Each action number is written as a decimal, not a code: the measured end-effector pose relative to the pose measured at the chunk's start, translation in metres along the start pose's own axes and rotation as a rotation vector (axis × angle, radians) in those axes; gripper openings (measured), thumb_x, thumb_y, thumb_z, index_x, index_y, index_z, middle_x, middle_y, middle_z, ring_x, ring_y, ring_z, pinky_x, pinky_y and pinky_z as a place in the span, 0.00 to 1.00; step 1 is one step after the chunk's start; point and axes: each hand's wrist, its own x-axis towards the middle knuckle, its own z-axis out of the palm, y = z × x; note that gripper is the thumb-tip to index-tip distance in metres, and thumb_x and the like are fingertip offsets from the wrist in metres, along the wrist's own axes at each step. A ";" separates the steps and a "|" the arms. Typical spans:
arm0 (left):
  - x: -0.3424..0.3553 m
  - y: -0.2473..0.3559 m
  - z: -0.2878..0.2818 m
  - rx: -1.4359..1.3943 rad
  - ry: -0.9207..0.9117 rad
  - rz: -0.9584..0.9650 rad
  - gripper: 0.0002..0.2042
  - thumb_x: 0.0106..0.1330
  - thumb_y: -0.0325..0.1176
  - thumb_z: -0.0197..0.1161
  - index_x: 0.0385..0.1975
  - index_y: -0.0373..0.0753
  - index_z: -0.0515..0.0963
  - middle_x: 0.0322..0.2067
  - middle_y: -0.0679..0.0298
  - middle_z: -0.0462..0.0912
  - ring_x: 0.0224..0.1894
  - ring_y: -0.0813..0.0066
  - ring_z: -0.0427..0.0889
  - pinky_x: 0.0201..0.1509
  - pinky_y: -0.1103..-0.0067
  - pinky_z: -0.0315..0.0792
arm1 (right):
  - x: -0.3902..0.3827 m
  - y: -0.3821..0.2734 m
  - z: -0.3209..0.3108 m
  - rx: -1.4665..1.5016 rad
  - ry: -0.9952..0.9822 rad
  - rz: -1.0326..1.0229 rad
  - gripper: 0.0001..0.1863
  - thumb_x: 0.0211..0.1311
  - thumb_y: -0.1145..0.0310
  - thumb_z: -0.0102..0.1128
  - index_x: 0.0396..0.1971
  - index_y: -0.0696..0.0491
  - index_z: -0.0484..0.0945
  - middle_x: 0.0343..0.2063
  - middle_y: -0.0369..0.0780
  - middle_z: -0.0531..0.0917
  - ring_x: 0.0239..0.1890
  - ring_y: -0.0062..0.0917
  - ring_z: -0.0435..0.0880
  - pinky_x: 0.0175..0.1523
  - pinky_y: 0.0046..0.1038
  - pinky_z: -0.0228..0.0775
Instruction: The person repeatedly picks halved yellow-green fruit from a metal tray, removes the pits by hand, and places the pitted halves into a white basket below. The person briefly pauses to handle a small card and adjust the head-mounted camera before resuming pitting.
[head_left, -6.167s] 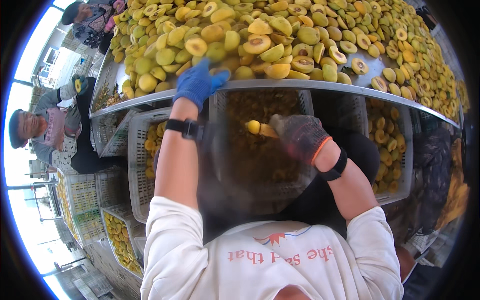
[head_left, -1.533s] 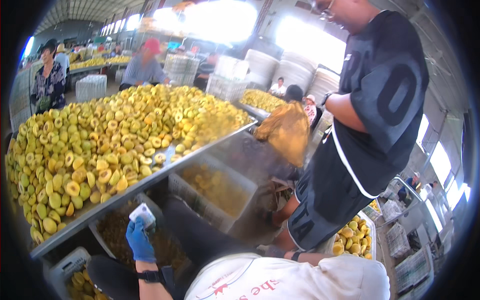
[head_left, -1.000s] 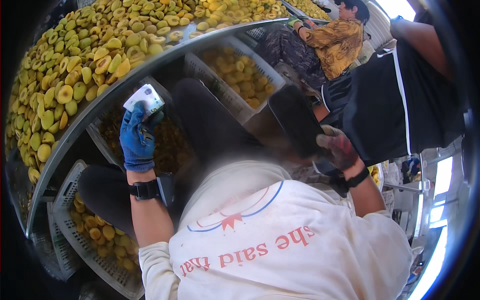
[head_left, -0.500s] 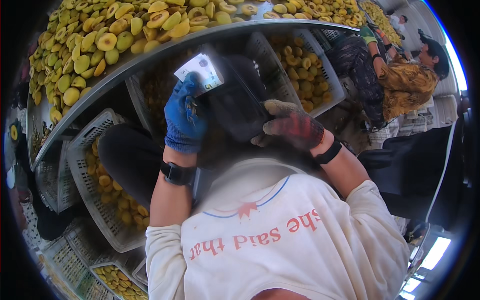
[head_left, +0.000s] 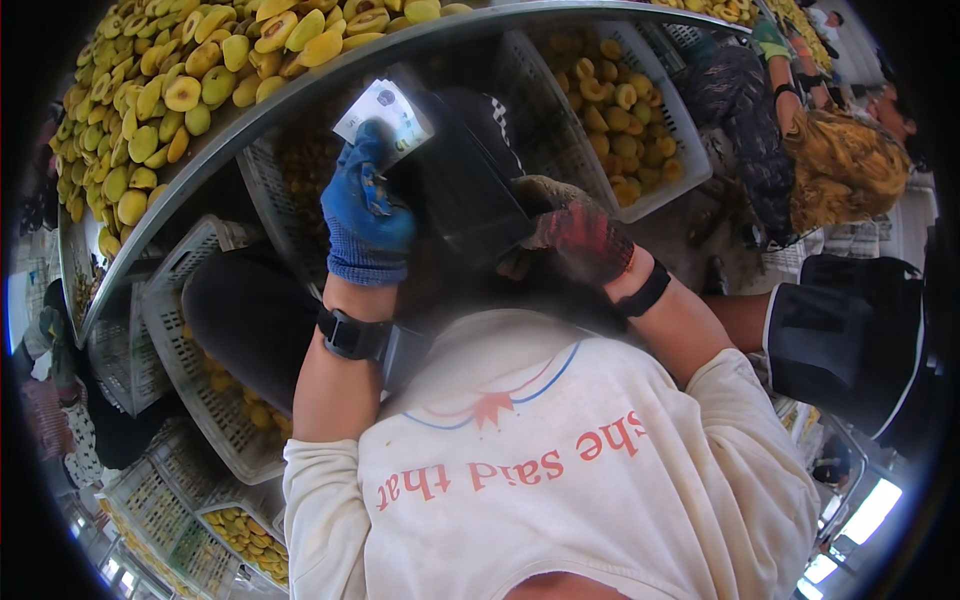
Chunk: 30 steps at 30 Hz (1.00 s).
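Observation:
My left hand, in a blue glove, is closed on a few pale paper banknotes held up below the table edge. My right hand, in a grey and red glove, grips the lower right side of a dark, flat rectangular object, which looks like a pouch or case. That object lies slanted just right of the banknotes, its upper end close to them. My dark-clad left knee is below and left of my hands.
Halved yellow fruit is heaped on a metal-rimmed table. Crates of fruit stand under it and at left. A co-worker in a mustard patterned top sits at right; dark shorts of someone standing are nearer. Another person is at left.
From holding fruit pieces earlier, my hands went to banknotes and a dark flat object. The right hand brought that object leftward beside the banknotes; in the last half second both rose slightly.

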 end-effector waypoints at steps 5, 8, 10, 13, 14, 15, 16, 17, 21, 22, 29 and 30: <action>0.010 0.007 0.016 -0.539 0.000 -0.339 0.15 0.71 0.25 0.54 0.56 0.31 0.78 0.52 0.56 0.83 0.54 0.69 0.81 0.61 0.79 0.74 | 0.022 0.013 -0.016 -0.607 0.003 -0.581 0.30 0.63 0.78 0.63 0.66 0.61 0.67 0.57 0.45 0.81 0.56 0.30 0.83 0.61 0.29 0.76; 0.014 0.019 0.021 -0.986 0.071 -0.654 0.15 0.77 0.36 0.58 0.54 0.34 0.79 0.48 0.66 0.84 0.49 0.80 0.80 0.54 0.84 0.74 | 0.026 0.018 -0.022 -1.086 0.183 -0.902 0.29 0.61 0.79 0.63 0.64 0.59 0.72 0.54 0.45 0.82 0.52 0.32 0.84 0.57 0.28 0.78; 0.013 0.025 0.027 -1.272 0.117 -0.817 0.14 0.77 0.35 0.58 0.54 0.34 0.80 0.48 0.66 0.84 0.49 0.81 0.80 0.54 0.84 0.74 | 0.023 0.018 -0.026 -1.281 0.209 -0.947 0.29 0.58 0.81 0.63 0.62 0.55 0.75 0.50 0.46 0.83 0.48 0.35 0.85 0.52 0.29 0.80; 0.010 0.025 0.029 -1.138 0.139 -0.823 0.15 0.74 0.34 0.63 0.55 0.33 0.79 0.48 0.63 0.85 0.49 0.76 0.83 0.53 0.83 0.75 | 0.016 0.014 -0.033 -1.461 0.115 -0.916 0.31 0.52 0.82 0.62 0.60 0.49 0.78 0.45 0.45 0.83 0.41 0.37 0.85 0.42 0.30 0.80; 0.008 0.024 0.027 -0.711 0.043 -0.525 0.15 0.71 0.28 0.60 0.55 0.32 0.79 0.48 0.60 0.85 0.49 0.74 0.83 0.55 0.82 0.76 | 0.016 0.013 -0.036 -1.527 0.120 -0.965 0.32 0.51 0.82 0.62 0.60 0.47 0.79 0.44 0.44 0.83 0.39 0.37 0.85 0.40 0.31 0.80; 0.007 0.021 0.021 -0.284 -0.048 -0.223 0.16 0.69 0.22 0.58 0.55 0.31 0.78 0.49 0.57 0.85 0.50 0.71 0.84 0.56 0.81 0.77 | 0.017 0.013 -0.038 -1.607 0.124 -1.007 0.33 0.49 0.82 0.62 0.60 0.44 0.79 0.42 0.44 0.83 0.36 0.37 0.85 0.37 0.31 0.79; 0.007 0.019 0.015 0.194 -0.173 0.020 0.18 0.66 0.16 0.56 0.55 0.30 0.78 0.49 0.54 0.85 0.50 0.68 0.84 0.57 0.79 0.77 | 0.017 0.012 -0.041 -1.584 0.128 -0.995 0.33 0.49 0.82 0.62 0.59 0.44 0.80 0.42 0.43 0.83 0.36 0.37 0.85 0.37 0.31 0.79; 0.006 0.018 0.007 0.169 -0.173 0.166 0.18 0.65 0.15 0.56 0.55 0.29 0.78 0.49 0.54 0.85 0.50 0.68 0.85 0.57 0.79 0.77 | 0.018 0.012 -0.043 -1.572 0.131 -0.969 0.32 0.49 0.82 0.62 0.58 0.43 0.81 0.41 0.43 0.83 0.36 0.37 0.85 0.37 0.31 0.79; -0.003 0.031 -0.031 -0.339 -0.447 -0.060 0.17 0.66 0.18 0.58 0.54 0.30 0.79 0.48 0.56 0.86 0.48 0.68 0.86 0.55 0.78 0.78 | 0.026 0.013 -0.048 -1.536 0.213 -1.021 0.29 0.52 0.80 0.61 0.56 0.42 0.82 0.37 0.40 0.84 0.35 0.36 0.84 0.36 0.31 0.79; -0.008 0.039 -0.034 -0.736 -0.528 -0.408 0.15 0.67 0.20 0.59 0.54 0.30 0.79 0.47 0.57 0.87 0.47 0.69 0.86 0.54 0.77 0.79 | 0.028 0.014 -0.046 -1.553 0.235 -1.029 0.28 0.53 0.79 0.61 0.56 0.42 0.82 0.36 0.39 0.84 0.35 0.35 0.84 0.35 0.31 0.78; -0.033 0.063 -0.013 -0.942 -0.650 -0.880 0.15 0.64 0.20 0.58 0.49 0.29 0.81 0.44 0.58 0.87 0.45 0.69 0.86 0.54 0.75 0.79 | 0.035 0.012 -0.025 -1.783 0.345 -1.124 0.18 0.61 0.69 0.64 0.52 0.42 0.84 0.29 0.37 0.82 0.30 0.30 0.83 0.28 0.31 0.75; -0.032 0.059 -0.012 -0.910 -0.674 -0.927 0.15 0.63 0.20 0.57 0.49 0.29 0.82 0.44 0.58 0.87 0.45 0.69 0.85 0.54 0.76 0.79 | 0.034 0.010 -0.023 -1.825 0.338 -1.101 0.17 0.63 0.68 0.64 0.52 0.42 0.84 0.28 0.37 0.81 0.29 0.30 0.82 0.27 0.32 0.74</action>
